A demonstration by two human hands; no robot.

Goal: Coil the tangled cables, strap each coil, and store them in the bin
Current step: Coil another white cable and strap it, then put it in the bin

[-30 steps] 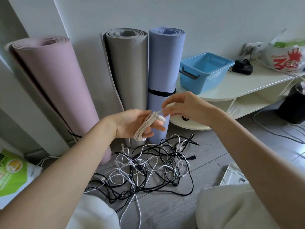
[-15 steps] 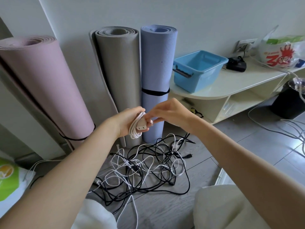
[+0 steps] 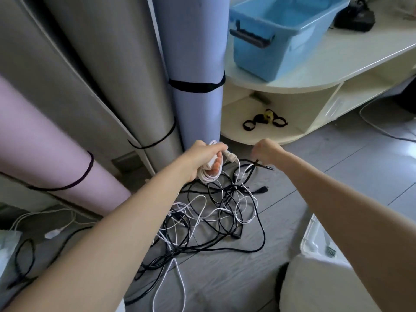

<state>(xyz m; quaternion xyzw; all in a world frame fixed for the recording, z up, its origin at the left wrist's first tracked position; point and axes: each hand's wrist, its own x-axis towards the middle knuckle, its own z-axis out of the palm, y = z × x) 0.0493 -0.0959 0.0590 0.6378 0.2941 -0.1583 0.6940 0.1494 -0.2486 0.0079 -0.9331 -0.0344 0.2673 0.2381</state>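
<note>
My left hand [image 3: 201,157] grips a small coil of white cable [image 3: 209,177], its plug [image 3: 231,156] sticking out to the right. My right hand [image 3: 267,151] hovers apart from it to the right, fingers loosely curled, with nothing visible in it. It is just in front of the low shelf where several black straps [image 3: 263,120] lie. Below both hands a tangle of black and white cables [image 3: 213,212] sprawls on the grey floor. The blue bin [image 3: 281,43] stands on top of the cream shelf unit [image 3: 351,61], with nothing visible inside.
Three rolled mats lean on the wall: pink [image 3: 45,136], grey [image 3: 101,64] and lilac [image 3: 195,52], each banded in black. A black charger [image 3: 353,16] sits behind the bin. More cables [image 3: 45,230] trail at the left; my pale-clothed knee [image 3: 326,287] fills the lower right.
My right hand has let go of the coil's end and moved right toward the lower shelf. My head has tilted down and closer; the left hand still holds the coil, now lower.
</note>
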